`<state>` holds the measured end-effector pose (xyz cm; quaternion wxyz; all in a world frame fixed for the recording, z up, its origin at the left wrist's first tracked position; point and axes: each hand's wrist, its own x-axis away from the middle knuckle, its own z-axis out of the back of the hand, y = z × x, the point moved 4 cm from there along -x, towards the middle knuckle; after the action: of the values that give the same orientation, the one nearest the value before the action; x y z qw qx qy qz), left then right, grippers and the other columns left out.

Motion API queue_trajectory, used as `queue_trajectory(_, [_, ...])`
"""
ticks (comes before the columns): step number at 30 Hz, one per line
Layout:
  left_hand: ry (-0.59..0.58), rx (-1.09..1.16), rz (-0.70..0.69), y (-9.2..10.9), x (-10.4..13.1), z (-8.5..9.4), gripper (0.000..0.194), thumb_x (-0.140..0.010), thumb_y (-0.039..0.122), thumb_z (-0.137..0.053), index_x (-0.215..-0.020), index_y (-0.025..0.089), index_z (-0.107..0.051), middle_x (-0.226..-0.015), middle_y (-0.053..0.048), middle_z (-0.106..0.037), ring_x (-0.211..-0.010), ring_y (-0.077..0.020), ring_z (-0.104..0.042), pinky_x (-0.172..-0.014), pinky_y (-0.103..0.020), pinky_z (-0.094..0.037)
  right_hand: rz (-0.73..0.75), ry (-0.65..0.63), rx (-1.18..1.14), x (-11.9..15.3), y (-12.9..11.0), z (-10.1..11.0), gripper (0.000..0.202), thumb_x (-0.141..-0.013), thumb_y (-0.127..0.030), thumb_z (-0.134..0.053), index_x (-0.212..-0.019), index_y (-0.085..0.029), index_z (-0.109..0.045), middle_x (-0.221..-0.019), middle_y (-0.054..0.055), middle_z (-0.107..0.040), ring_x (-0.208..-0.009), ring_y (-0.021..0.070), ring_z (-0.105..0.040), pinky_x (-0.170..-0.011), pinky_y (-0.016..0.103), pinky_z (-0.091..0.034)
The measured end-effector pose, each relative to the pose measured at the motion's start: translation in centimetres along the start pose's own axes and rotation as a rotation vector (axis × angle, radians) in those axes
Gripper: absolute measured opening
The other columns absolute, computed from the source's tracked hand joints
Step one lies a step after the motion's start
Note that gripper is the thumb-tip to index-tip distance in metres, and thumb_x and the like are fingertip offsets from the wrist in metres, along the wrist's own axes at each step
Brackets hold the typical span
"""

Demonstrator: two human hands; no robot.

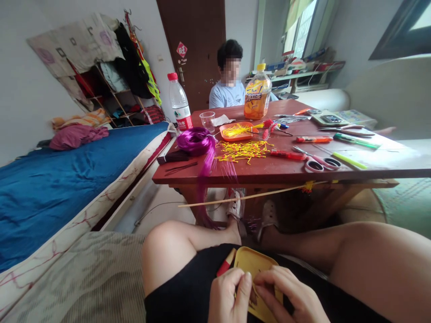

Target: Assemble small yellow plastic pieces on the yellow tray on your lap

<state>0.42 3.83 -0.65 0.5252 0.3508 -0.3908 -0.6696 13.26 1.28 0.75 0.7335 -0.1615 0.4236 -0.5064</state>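
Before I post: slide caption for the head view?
Hands close together over a yellow tray on the lap, facing a red table with purple strands and yellow pieces.

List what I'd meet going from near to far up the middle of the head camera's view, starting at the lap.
Yellow tray on the lap → thin stick → pile of yellow stems → orange tray → bottle with a yellow cap → seated person → brown door.

Bed (pixel 67 179) left of bench (pixel 279 172)
On the bench I see thread (pixel 195 141) before the water bottle (pixel 180 105), scissors (pixel 319 160) farther right; on the lap (pixel 182 287), a tray (pixel 254 258) under left hand (pixel 230 294) and right hand (pixel 289 291).
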Motion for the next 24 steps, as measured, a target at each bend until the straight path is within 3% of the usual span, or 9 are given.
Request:
queue_trajectory(6, [-0.055,0.028,0.012,0.1,0.1,-0.5,0.049,-0.087,0.05,-0.034,-0.049,0.019,-0.037,-0.047,0.003,-0.037,-0.047,-0.0111,-0.037,-0.048,-0.024,-0.026,-0.023,-0.017,-0.002,0.4,0.1,0.0,0.011,-0.084,-0.016,-0.051,-0.075,-0.022,-0.056,-0.061,-0.003,-0.06,-0.057,0.0103,-0.059,-0.055,0.016,-0.05])
queue_trajectory(12, [-0.053,0.03,0.041,-0.2,0.0,-0.5,0.05,-0.086,0.053,-0.034,-0.049,0.019,-0.038,-0.047,0.003,-0.039,-0.046,-0.0115,-0.039,-0.048,-0.024,-0.026,-0.01,0.035,-0.013,0.5,0.4,0.1,0.006,-0.082,-0.018,-0.054,-0.086,-0.021,-0.058,-0.063,-0.002,-0.061,-0.058,0.0112,-0.061,-0.057,0.017,-0.051])
queue_trajectory(17, [-0.066,0.012,0.058,-0.7,-0.2,-1.0,0.053,-0.085,0.056,-0.033,-0.048,0.019,-0.04,-0.046,0.002,-0.042,-0.046,-0.0116,-0.04,-0.048,-0.023,-0.028,-0.024,-0.002,-0.029,0.3,1.0,-0.2,0.011,-0.083,-0.016,-0.052,-0.074,-0.022,-0.056,-0.059,-0.003,-0.06,-0.055,0.0104,-0.058,-0.056,0.017,-0.05])
queue_trajectory(24, [-0.059,0.006,0.042,-1.2,-0.8,-1.3,0.053,-0.087,0.052,-0.035,-0.047,0.019,-0.042,-0.045,0.002,-0.044,-0.045,-0.0112,-0.042,-0.047,-0.023,-0.029,-0.086,-0.014,-0.05,0.3,2.0,-0.7,0.007,-0.083,-0.019,-0.053,-0.079,-0.021,-0.059,-0.061,-0.002,-0.06,-0.057,0.0112,-0.06,-0.056,0.017,-0.051])
